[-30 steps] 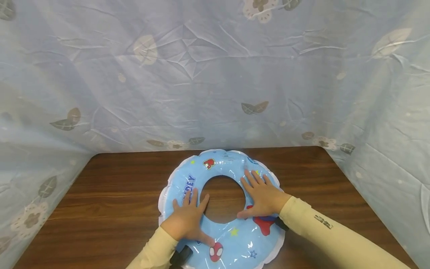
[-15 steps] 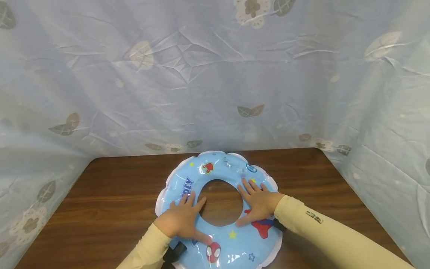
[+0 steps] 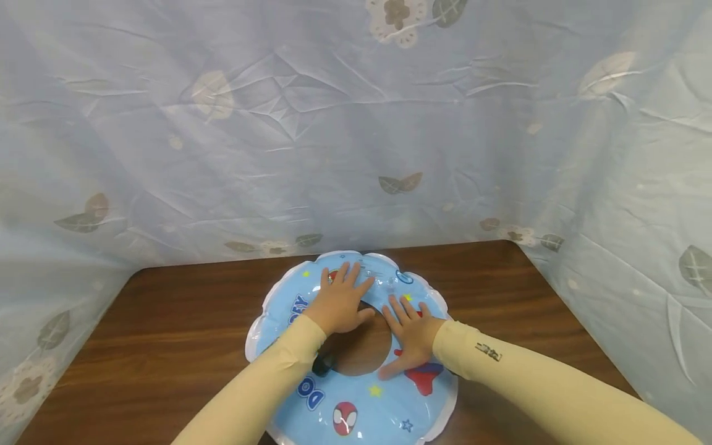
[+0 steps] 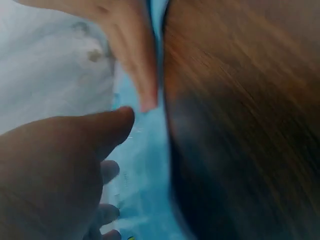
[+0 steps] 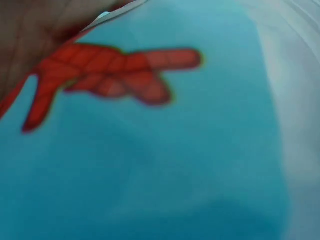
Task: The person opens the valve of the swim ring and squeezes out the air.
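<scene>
A light blue inflatable swim ring (image 3: pixel 356 405) with a scalloped white edge and cartoon prints lies on the brown wooden table. My left hand (image 3: pixel 340 301), fingers spread and straight, is over the ring's far left part, its thumb reaching over the central hole. My right hand (image 3: pixel 414 334) rests with splayed fingers on the ring's right side, next to a red and blue printed figure. In the left wrist view the left hand (image 4: pixel 55 165) appears beside the ring's inner edge, with the other hand's fingers close by. The right wrist view shows the right palm (image 5: pixel 45 30) close over the ring's red print.
The wooden table (image 3: pixel 183 334) runs out to both sides of the ring. A pale blue patterned cloth (image 3: pixel 311 123) hangs behind it and along both sides. A black wrist device (image 3: pixel 322 364) shows under my left forearm.
My left hand has moved from the ring's near left side up and away to its far left part. The right hand stays on the right side. The view has shifted slightly.
</scene>
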A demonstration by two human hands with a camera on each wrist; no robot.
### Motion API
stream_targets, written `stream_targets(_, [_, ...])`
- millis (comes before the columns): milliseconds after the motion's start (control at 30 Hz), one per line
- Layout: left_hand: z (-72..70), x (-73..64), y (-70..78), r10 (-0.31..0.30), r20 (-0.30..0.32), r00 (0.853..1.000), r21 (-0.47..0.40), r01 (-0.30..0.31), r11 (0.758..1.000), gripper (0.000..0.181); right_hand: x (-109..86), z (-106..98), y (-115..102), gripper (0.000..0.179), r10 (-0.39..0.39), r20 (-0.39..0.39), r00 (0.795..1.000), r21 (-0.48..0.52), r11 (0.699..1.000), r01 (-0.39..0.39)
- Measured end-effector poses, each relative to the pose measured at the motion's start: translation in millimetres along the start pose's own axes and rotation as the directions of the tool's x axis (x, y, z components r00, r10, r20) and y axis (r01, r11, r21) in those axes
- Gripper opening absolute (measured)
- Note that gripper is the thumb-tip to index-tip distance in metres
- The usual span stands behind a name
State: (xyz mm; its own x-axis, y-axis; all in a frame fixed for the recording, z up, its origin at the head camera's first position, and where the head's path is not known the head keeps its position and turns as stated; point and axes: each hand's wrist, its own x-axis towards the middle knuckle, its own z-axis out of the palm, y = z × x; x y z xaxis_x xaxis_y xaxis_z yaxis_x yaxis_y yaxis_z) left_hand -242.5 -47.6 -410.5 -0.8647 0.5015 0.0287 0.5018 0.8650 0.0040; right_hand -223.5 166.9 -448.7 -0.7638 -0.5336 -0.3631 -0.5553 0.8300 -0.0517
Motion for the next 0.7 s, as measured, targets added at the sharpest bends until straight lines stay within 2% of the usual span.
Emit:
stream_targets(133, [11.0,16.4,0.4,-0.079,0.078,0.994,0.027,0.077,0.997,0.065,9.6,10.3,5.3,0.142,0.017,-0.006,1.000,-0.001,1.000,-0.017])
stream_targets(233, [16.4,23.5,-2.4,-0.100,0.134,0.986,0.024,0.098,0.995,0.069,9.0,8.4,3.6,0.142,0.036,0.004,0.999,-0.003,0.999,-0.036])
stream_targets(400, [20.5,23.5,-11.3,-0.094,0.191,0.977,-0.018,0.100,0.995,0.076,9.4,4.6,-0.7,0.143,0.043,0.031,0.999,-0.012,0.999,-0.042])
stream_targets(600, [54.5,42.2,-28.4,-0.073,0.310,0.948,-0.162,0.128,0.979,0.095,4.1,-1.1,-0.4,0.144,0.019,0.047,0.999,0.041,0.999,-0.021])
stream_targets(667, [64.4,47.7,-32.4,-0.068,0.340,0.938,-0.180,0.136,0.974,0.102,0.8,-6.4,-0.8,0.143,0.007,0.065,0.998,0.068,0.998,-0.011])
stream_targets(700, [66.4,48.0,-33.1,-0.069,0.342,0.937,-0.184,0.139,0.973,0.106,-1.1,-10.8,-1.7,0.142,0.000,0.074,0.997,0.089,0.996,-0.007])
